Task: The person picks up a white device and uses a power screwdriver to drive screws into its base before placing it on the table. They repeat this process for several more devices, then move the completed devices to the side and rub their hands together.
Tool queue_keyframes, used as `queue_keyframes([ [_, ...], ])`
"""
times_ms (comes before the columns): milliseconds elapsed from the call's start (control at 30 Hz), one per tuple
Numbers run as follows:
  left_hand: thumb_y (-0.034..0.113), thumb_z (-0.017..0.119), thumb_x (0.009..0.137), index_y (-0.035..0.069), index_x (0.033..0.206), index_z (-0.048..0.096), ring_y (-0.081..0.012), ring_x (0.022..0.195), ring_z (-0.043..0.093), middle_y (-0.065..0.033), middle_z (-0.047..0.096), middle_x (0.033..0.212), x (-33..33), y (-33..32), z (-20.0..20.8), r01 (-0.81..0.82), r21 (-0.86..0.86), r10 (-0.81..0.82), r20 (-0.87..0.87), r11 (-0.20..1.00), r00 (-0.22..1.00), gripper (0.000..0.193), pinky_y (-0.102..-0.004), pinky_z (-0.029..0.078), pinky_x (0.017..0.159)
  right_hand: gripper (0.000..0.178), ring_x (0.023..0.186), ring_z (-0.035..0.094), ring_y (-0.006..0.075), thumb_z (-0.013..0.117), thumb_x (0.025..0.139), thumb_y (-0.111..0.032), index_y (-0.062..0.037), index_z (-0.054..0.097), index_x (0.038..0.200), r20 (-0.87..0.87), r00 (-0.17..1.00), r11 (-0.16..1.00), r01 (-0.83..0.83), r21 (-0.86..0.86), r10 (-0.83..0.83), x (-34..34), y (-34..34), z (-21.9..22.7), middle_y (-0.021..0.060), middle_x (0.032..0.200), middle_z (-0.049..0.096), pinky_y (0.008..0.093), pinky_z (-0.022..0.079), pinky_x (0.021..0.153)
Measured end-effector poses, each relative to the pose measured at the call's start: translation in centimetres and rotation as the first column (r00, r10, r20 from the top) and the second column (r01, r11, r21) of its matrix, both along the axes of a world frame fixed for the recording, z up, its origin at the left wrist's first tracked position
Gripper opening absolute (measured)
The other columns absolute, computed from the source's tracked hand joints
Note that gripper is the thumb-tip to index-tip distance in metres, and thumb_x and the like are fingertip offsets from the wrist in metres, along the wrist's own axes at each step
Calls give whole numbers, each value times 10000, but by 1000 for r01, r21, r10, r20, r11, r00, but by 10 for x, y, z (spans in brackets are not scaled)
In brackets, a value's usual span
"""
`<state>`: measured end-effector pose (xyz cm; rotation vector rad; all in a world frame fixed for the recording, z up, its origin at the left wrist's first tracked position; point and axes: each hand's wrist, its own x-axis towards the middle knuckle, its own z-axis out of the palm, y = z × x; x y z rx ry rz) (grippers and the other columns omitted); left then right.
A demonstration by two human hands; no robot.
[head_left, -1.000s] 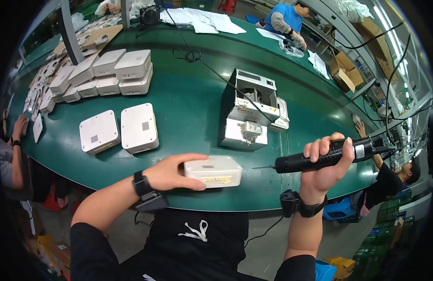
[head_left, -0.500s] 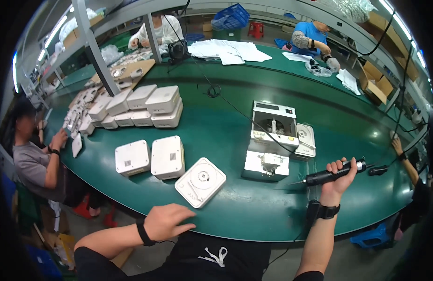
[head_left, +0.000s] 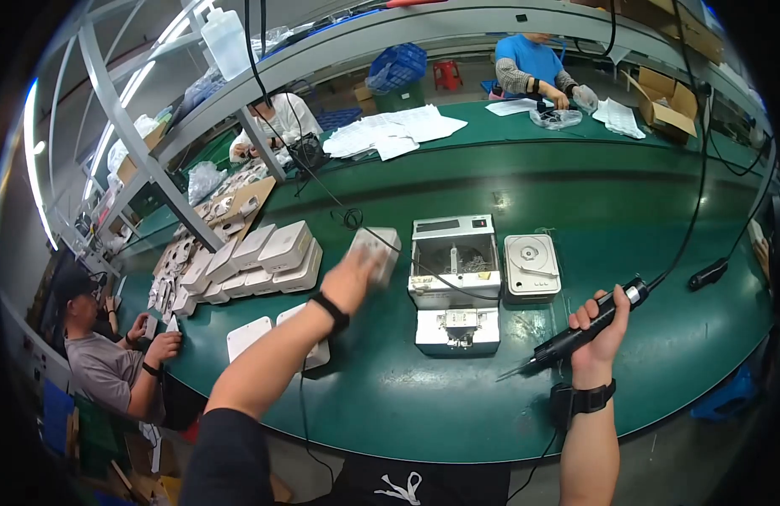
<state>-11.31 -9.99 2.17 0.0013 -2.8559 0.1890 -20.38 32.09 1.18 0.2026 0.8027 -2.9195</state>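
Note:
My left hand (head_left: 360, 277), smeared by motion, is stretched across the table and grips a white square device (head_left: 380, 242); its fingers cover part of the device. My right hand (head_left: 599, 336) is wrapped round a black electric screwdriver (head_left: 575, 337), with the thin bit pointing down and left above the table. Between the hands stands a white and grey machine (head_left: 454, 278), its open tray holding small screws. Close to its right side lies another white device (head_left: 531, 266) with a round disc recess on top. Two white devices (head_left: 248, 336) are partly hidden behind my left forearm.
Stacked white devices (head_left: 280, 253) stand at the left, beside loose parts on a cardboard sheet (head_left: 253, 202). A black cable (head_left: 352, 219) runs across to the machine. Papers (head_left: 394, 131) lie across the table. A person in grey (head_left: 111, 363) works at the left; others sit opposite.
My left hand has taken the white device from near the front edge and moved it farther back. The view has shifted. The screwdriver stays in my right hand.

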Motion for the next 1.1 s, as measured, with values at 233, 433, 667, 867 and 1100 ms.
queue_keyframes([
  [233, 366, 749, 806, 74, 1328, 532, -374, 1176, 559, -228, 534, 1315, 33, 54, 39, -17, 160, 13, 25, 987, 1000, 636, -418, 491, 966, 328, 458, 402, 104, 604, 915, -440, -129, 534, 836, 65, 998, 999, 6, 36, -9, -5, 4, -6, -29, 581, 419, 275, 384, 473],
  [433, 473, 725, 808, 92, 1344, 540, -405, 1242, 501, -243, 527, 1336, 137, 23, 39, -297, 19, 297, 7, 955, 955, 683, -457, 425, 1028, 325, 457, 398, 99, 607, 916, -435, -128, 539, 836, 55, 998, 998, -34, 54, 31, 3, -5, 1, -31, 590, 424, 269, 377, 468],
  [667, 577, 612, 857, 143, 1430, 471, -431, 1383, 335, -273, 409, 1450, 203, -34, 18, -636, 99, 633, 64, 765, 772, 732, -608, 237, 1114, 320, 456, 390, 97, 610, 918, -429, -123, 545, 849, 18, 996, 992, -83, 92, 82, 8, -14, -10, -30, 597, 426, 265, 374, 467],
  [867, 614, 535, 892, 182, 1503, 367, -416, 1450, 213, -250, 307, 1525, 186, -14, 9, -522, 227, 488, 190, 822, 852, 768, -690, 85, 1119, 323, 469, 395, 99, 613, 918, -419, -112, 540, 855, 20, 998, 988, -62, 143, 60, 6, -21, -14, -27, 601, 425, 271, 379, 477],
  [1100, 585, 544, 897, 182, 1489, 391, -407, 1432, 264, -184, 368, 1516, 159, 3, 11, -294, 263, 262, 150, 919, 953, 732, -680, 79, 1131, 333, 474, 398, 104, 624, 911, -415, -101, 530, 848, 17, 999, 989, -49, 138, 47, 3, -19, -20, -24, 606, 426, 273, 385, 489],
])
